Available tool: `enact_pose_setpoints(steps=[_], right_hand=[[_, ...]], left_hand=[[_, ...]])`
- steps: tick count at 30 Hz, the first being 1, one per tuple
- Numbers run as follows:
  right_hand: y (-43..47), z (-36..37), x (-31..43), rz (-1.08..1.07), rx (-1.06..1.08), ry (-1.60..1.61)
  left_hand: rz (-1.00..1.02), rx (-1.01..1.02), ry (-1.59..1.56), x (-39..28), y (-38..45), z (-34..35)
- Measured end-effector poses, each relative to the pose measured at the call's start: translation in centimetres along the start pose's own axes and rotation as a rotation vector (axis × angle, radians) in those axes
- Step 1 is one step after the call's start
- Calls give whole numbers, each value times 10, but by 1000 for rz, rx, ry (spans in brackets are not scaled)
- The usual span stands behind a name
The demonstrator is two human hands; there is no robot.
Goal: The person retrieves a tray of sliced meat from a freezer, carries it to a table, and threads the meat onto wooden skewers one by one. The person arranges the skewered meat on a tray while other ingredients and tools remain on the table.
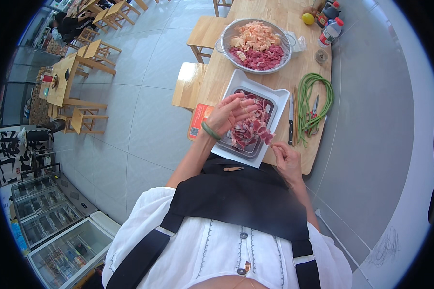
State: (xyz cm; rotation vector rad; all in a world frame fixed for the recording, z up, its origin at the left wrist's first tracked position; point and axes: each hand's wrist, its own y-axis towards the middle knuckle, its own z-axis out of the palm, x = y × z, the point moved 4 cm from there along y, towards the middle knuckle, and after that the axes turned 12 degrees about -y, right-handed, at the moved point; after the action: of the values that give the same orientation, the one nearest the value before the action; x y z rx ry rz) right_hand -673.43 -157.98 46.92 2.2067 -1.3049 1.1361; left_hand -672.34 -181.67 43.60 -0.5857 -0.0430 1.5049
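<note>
My right hand (pixel 288 160) pinches the lower end of a skewer threaded with pieces of raw red meat (pixel 263 133). The skewer slants up and left over a clear plastic container (pixel 247 151) of more raw meat strips (pixel 240 137). This container rests on a white plastic tray (pixel 280 95) at the table's near end. Above the container's left side is my left hand (pixel 228 113), palm turned up and fingers spread. A thin stick tip seems to show by its fingers; whether they touch it is unclear. A green bangle (pixel 210 131) circles that wrist.
Beyond the tray stands a plastic-lined metal bowl (pixel 228 57) of cubed pale fat and red meat. To the right lie a knife (pixel 291 124), bare wooden skewers (pixel 295 115), green long beans (pixel 302 97) and red-handled scissors (pixel 314 112). Bottles (pixel 331 32) line the far right; stools (pixel 190 85) stand left.
</note>
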Motion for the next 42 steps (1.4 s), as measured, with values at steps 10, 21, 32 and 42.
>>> enact_pose_setpoints(steps=[10,21,32,42], right_hand=[[1,-6,-25,72,-31,-95],[-1,-1,-34,146,-28,-70],[9,4,-12,83,-13,1],[12,9,11,104,14,-46]], left_hand=[[317,-316,1182,-7,32,-73],[470,-275,1906,-2,90,-89],[-71,9,130,-7,35,-58],[-57,-38,-94,-17,32,-36]])
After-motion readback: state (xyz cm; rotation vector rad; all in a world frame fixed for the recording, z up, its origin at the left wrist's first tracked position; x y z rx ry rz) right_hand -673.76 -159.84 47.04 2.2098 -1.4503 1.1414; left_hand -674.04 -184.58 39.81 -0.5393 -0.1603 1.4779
